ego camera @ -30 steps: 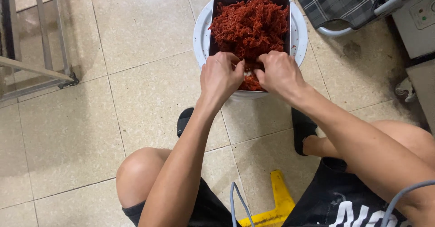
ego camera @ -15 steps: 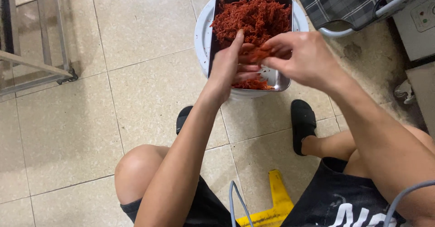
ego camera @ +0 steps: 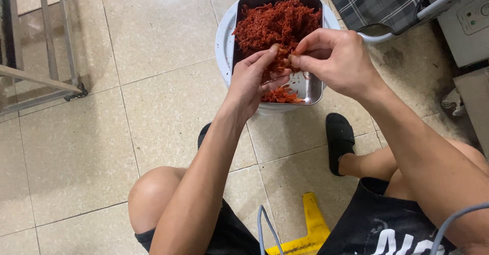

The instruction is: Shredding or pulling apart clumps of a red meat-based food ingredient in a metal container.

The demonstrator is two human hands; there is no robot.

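A rectangular metal tray [ego camera: 315,89] holds a heap of red shredded food [ego camera: 275,23] and rests on a round white basin [ego camera: 223,36] on the tiled floor. My left hand [ego camera: 254,79] and my right hand [ego camera: 336,61] meet above the tray's near end. Both pinch one small clump of the red shreds [ego camera: 283,61] between their fingertips. A few loose shreds [ego camera: 280,96] lie on the bare metal under my hands.
A metal rack's legs [ego camera: 48,56] stand at the far left. A checked cloth [ego camera: 377,0] and a grey appliance [ego camera: 471,23] sit at the top right. A yellow stool [ego camera: 310,229] is under me, and my black slippers [ego camera: 338,138] rest on the beige tiles.
My hands have lifted off the heap and come together above the tray's near end, with a small clump pinched between them. The near end of the tray now shows bare metal.
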